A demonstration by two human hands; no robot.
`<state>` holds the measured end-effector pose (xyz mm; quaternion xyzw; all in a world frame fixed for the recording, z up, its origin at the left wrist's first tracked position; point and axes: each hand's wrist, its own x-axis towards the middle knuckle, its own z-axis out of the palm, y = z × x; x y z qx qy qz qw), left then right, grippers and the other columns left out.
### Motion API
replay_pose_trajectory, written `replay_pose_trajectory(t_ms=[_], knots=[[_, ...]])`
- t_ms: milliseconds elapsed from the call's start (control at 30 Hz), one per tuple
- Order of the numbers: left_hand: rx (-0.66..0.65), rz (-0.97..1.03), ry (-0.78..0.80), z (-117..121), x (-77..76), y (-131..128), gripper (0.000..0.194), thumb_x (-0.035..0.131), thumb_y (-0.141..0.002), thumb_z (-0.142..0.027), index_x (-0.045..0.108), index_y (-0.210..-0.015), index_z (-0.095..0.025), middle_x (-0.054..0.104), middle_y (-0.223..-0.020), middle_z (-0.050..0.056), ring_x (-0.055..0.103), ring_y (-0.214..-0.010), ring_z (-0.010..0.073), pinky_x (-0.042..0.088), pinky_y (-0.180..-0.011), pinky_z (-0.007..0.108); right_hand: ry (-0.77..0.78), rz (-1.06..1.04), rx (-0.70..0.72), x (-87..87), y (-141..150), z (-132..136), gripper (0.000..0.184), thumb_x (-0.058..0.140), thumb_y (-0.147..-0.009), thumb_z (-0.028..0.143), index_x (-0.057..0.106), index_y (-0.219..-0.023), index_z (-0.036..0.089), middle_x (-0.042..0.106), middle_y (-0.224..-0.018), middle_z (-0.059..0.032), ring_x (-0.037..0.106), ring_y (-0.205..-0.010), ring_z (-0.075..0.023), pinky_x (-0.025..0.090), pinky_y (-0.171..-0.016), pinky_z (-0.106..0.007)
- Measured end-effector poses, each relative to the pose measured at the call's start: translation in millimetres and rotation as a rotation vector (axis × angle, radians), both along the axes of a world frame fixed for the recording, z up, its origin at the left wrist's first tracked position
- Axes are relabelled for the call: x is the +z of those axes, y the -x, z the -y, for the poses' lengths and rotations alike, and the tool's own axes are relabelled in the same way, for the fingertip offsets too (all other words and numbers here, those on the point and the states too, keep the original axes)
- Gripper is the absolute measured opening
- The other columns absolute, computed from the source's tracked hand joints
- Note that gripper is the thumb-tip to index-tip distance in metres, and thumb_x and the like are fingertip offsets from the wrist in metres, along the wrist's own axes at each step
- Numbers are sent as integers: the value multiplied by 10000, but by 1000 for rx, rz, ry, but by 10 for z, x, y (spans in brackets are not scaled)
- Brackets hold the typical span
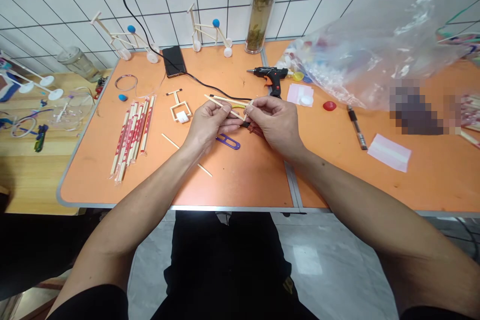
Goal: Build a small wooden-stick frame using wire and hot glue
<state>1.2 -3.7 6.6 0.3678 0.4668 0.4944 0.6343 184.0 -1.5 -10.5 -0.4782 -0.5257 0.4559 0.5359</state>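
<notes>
Above the orange table, my left hand (213, 121) and my right hand (275, 119) are both closed on a small frame of wooden sticks (236, 114). Two sticks meet at an angle near my right fingertips; my fingers hide part of the joint. Just below my hands lies a purple loop-shaped handle (229, 142), its other end covered by them. To the left, a small stick frame with a white block (182, 116) rests on the table. A loose thin stick (204, 169) lies partly under my left forearm. Behind my right hand is a black glue gun (270, 77).
Wrapped chopsticks (133, 135) lie at left. At the back stand two stick models with blue balls (131, 29), a phone (174, 61), a black cable (204, 81) and a tea bottle (258, 20). A plastic bag (348, 60), pen (357, 128) and red cap (329, 105) are right.
</notes>
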Motion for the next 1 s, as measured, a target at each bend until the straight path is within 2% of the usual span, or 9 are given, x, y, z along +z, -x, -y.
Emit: replay_pose_trajectory(t_ms=[133,333,567,833,1000], knots=[[4,8,4,3,4,-4,257,917,-1034,-322,689,-1017,-205,860,-883,17,892,-783,170,682,-702,201,3,-7,-3,5,-1,3,236,946,-882,440,789,-838,269,741,-729,2,636,-601,-152,548,-569,-299],[2,4,0,-1,-9,-5,299,943,-1009,-352,684,-1029,-205,861,-884,17,891,-793,166,686,-721,196,0,5,-1,6,-2,0,247,942,-883,448,783,-827,267,732,-723,6,633,-598,-151,559,-569,-301],[-3,25,-19,-10,-37,-4,253,907,-1038,-321,685,-1018,-201,862,-879,17,880,-761,156,684,-712,195,1,-3,-10,11,6,5,226,944,-882,414,789,-822,262,730,-712,9,631,-592,-144,553,-565,-290],[6,19,-13,-9,-45,5,294,951,-1004,-354,707,-1052,-197,871,-903,43,908,-837,209,710,-764,250,-4,2,-3,7,8,-11,240,942,-862,435,781,-807,266,718,-702,10,634,-595,-150,559,-563,-294],[6,14,-5,-11,-39,-7,238,902,-1045,-311,694,-1033,-195,867,-885,33,909,-836,192,696,-731,209,-3,2,1,4,5,-11,201,924,-869,405,789,-815,265,727,-712,3,638,-604,-153,566,-582,-302]])
